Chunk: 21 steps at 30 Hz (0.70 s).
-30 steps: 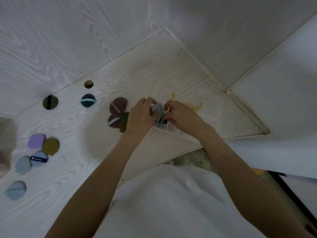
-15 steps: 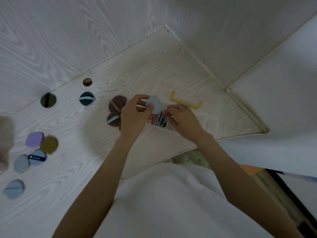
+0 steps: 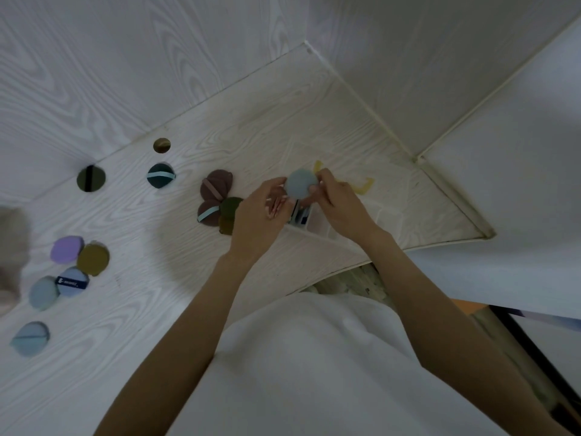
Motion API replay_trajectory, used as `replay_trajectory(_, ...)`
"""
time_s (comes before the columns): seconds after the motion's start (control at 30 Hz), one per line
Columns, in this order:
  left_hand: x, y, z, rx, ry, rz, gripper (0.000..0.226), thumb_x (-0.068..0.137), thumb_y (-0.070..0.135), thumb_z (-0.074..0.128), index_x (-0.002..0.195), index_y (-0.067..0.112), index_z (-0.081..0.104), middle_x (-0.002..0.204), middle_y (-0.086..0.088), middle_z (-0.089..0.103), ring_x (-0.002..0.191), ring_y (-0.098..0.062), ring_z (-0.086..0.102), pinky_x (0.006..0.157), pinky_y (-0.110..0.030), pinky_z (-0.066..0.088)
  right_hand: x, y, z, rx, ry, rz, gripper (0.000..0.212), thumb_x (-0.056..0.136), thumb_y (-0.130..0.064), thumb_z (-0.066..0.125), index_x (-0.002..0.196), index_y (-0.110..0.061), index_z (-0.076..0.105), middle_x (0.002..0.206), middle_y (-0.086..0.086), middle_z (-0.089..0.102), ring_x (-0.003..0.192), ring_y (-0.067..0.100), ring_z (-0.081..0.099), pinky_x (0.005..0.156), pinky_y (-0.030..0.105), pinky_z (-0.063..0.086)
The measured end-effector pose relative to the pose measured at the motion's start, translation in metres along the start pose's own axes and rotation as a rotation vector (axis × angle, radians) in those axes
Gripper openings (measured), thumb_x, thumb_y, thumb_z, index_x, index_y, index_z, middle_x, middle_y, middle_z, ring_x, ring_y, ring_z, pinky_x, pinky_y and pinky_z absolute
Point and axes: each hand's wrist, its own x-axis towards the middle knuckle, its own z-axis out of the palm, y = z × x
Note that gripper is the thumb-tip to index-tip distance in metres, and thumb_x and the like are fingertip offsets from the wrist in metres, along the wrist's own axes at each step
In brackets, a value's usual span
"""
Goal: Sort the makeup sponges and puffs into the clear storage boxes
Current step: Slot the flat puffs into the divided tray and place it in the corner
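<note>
A round pale blue puff (image 3: 301,183) is held upright just above the clear storage box (image 3: 327,226). My right hand (image 3: 341,205) pinches its right edge with curled fingers. My left hand (image 3: 258,215) has its fingers curled at the puff's left side, touching it. Several puffs stand on edge inside the box's left compartment (image 3: 298,215), partly hidden by my hands. Brown puffs (image 3: 216,185) and olive puffs (image 3: 230,212) lie just left of my left hand.
A dark teal puff (image 3: 160,175) and a dark round puff (image 3: 91,178) lie further back left. A purple puff (image 3: 66,249), an olive one (image 3: 93,259) and several blue ones (image 3: 30,338) lie at the left. A yellow handle (image 3: 361,187) sits behind the box.
The blue puff has come up out of the box's left compartment and now stands higher, flat face toward me. Both hands rose with it; my right hand now pinches its edge.
</note>
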Motion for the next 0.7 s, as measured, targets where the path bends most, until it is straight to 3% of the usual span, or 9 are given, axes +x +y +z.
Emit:
replay_trajectory(0.07,-0.003,-0.013,0.001,0.236,0.068,0.118,0.029,0.089,0.019,0.059,0.116,0.008,0.058,0.102,-0.001,0.066,0.091,-0.012,0.058,0.082,-0.016,0.041,-0.002,0.0,0.0,0.064,0.018,0.037,0.01,0.101,-0.02,0.037,0.094,-0.013,0.037,0.087,0.012,0.072,0.069,0.025,0.063,0.058,0.033,0.042)
replay_trajectory(0.13,-0.004,-0.022,0.002,0.418,0.064,0.308,0.023,0.087,0.016,0.055,0.106,0.008,0.063,0.098,-0.006,0.068,0.09,-0.022,0.059,0.082,-0.031,0.046,-0.002,0.0,0.001,0.088,0.031,0.059,0.007,0.101,-0.018,0.036,0.095,-0.013,0.036,0.091,0.014,0.072,0.075,0.025,0.065,0.06,0.032,0.043)
replay_trajectory(0.2,-0.004,-0.023,0.005,0.511,-0.05,0.459,0.022,0.085,0.017,0.051,0.1,0.011,0.066,0.098,-0.004,0.068,0.097,-0.023,0.057,0.083,-0.036,0.044,-0.001,0.0,0.002,0.102,0.039,0.067,0.007,0.101,-0.016,0.036,0.097,-0.011,0.037,0.092,0.015,0.072,0.081,0.024,0.066,0.063,0.031,0.043)
replay_trajectory(0.3,-0.001,-0.025,0.004,0.597,-0.215,0.532,0.028,0.086,0.022,0.046,0.102,0.018,0.068,0.108,0.002,0.067,0.108,-0.021,0.054,0.089,-0.038,0.041,-0.002,-0.001,0.001,0.097,0.044,0.062,0.015,0.1,-0.016,0.037,0.103,-0.002,0.041,0.094,0.014,0.072,0.084,0.024,0.067,0.064,0.028,0.045)
replay_trajectory(0.43,0.004,-0.027,0.0,0.706,-0.242,0.583,0.03,0.085,0.023,0.044,0.099,0.02,0.07,0.109,0.004,0.068,0.106,-0.02,0.051,0.087,-0.035,0.032,-0.003,0.001,-0.004,0.083,0.08,0.028,0.019,0.1,-0.015,0.038,0.104,0.003,0.042,0.096,0.01,0.072,0.058,-0.002,0.058,0.047,0.012,0.035)
replay_trajectory(0.5,0.004,-0.028,0.0,0.749,-0.259,0.637,0.03,0.085,0.024,0.044,0.097,0.018,0.071,0.108,0.004,0.068,0.107,-0.02,0.049,0.089,-0.036,0.031,-0.003,0.005,-0.007,0.068,0.102,0.0,0.019,0.1,-0.016,0.04,0.103,0.002,0.043,0.098,0.009,0.071,0.049,0.001,0.054,0.046,0.017,0.036)
replay_trajectory(0.6,0.009,-0.026,0.0,0.784,-0.333,0.735,0.031,0.086,0.024,0.041,0.096,0.018,0.07,0.106,0.003,0.068,0.109,-0.021,0.05,0.092,-0.036,0.029,-0.002,0.008,-0.011,0.094,0.115,0.01,0.021,0.1,-0.019,0.04,0.105,0.0,0.044,0.097,0.008,0.071,0.07,0.025,0.066,0.06,0.04,0.05)
replay_trajectory(0.63,0.013,-0.025,-0.001,0.799,-0.352,0.756,0.03,0.087,0.024,0.041,0.096,0.018,0.069,0.105,0.004,0.069,0.108,-0.021,0.052,0.092,-0.036,0.029,-0.001,0.008,-0.012,0.101,0.114,0.012,0.021,0.1,-0.019,0.04,0.105,0.0,0.045,0.096,0.009,0.071,0.074,0.028,0.067,0.064,0.04,0.05)
replay_trajectory(0.7,0.02,-0.023,-0.003,0.847,-0.363,0.791,0.027,0.088,0.024,0.041,0.096,0.018,0.066,0.1,0.003,0.069,0.104,-0.022,0.056,0.09,-0.035,0.029,0.0,0.009,-0.012,0.086,0.106,-0.003,0.02,0.099,-0.018,0.042,0.103,0.001,0.045,0.096,0.01,0.072,0.067,0.024,0.064,0.058,0.028,0.046)
